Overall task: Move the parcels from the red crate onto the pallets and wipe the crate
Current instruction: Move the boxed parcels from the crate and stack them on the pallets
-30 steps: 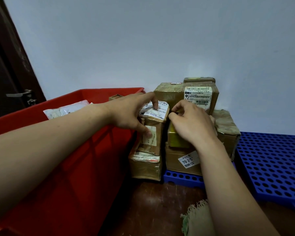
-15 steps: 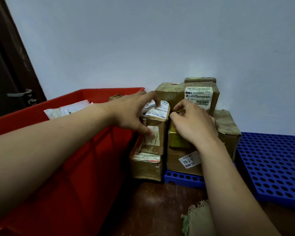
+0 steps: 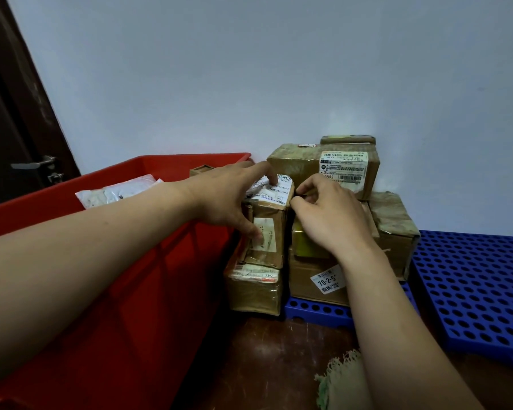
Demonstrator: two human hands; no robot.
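A small brown parcel (image 3: pixel 271 223) with white labels stands on top of another taped parcel (image 3: pixel 253 290) between the red crate (image 3: pixel 148 291) and a stack of brown boxes. My left hand (image 3: pixel 231 196) holds this small parcel, thumb on its front face and index finger on its top label. My right hand (image 3: pixel 329 214) touches the parcel's right top edge with curled fingers, in front of a yellow-green box (image 3: pixel 305 244). The stack rests on a blue perforated pallet (image 3: pixel 317 312). A white bag parcel (image 3: pixel 116 192) and a small box (image 3: pixel 202 170) lie in the crate.
A second blue pallet (image 3: pixel 480 285) lies to the right. A greenish frayed cloth (image 3: pixel 341 386) lies on the brown floor near the bottom. A dark door with a metal handle (image 3: pixel 34 162) stands at left, and a pale wall is behind the boxes.
The small parcel has shifted slightly upright under both hands; my hands have stayed on it with little movement.
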